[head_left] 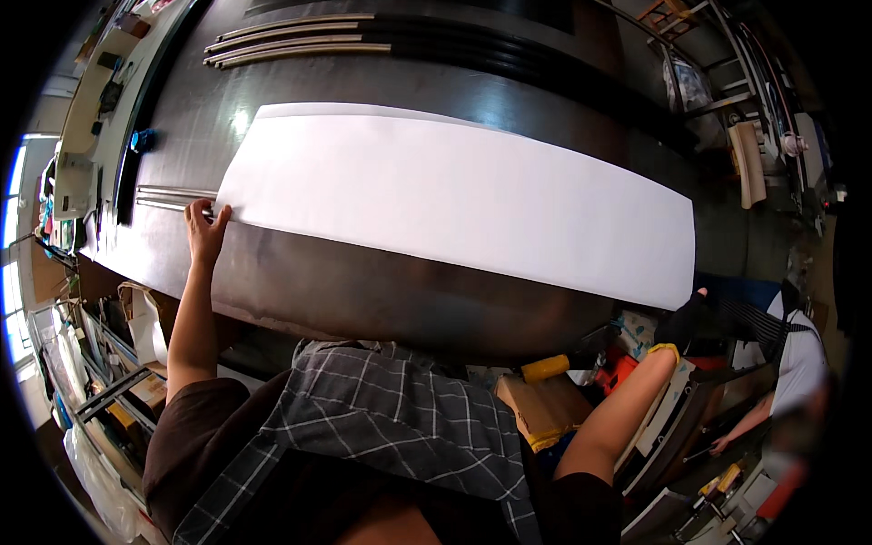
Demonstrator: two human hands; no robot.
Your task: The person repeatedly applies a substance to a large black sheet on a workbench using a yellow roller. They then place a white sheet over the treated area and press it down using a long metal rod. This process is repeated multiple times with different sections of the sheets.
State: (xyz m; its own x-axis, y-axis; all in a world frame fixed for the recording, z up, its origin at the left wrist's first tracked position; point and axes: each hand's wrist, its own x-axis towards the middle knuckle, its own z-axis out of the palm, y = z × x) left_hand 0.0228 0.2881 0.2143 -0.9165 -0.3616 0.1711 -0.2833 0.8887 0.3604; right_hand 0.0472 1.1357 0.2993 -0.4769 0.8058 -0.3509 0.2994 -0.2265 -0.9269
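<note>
A long white sheet [454, 195] lies across the dark worktable [391, 295]. At its near left corner is my left hand [207, 227], bare, with fingers and thumb curled in. The thumb meets the sheet's corner, while the other fingers touch the ends of thin metal rods [173, 197] beside it. My right hand [683, 318], in a dark glove with a yellow cuff, reaches the near right corner of the sheet. One pale fingertip shows there; the other fingers blend into the dark and cannot be made out.
Several long tubes [300, 41] lie along the table's far side. A blue object [143, 140] sits by the left rail. Below the near edge are a cardboard box [545, 409] and a yellow roll [545, 367]. Another person [799, 350] is at the right, beside racks and frames.
</note>
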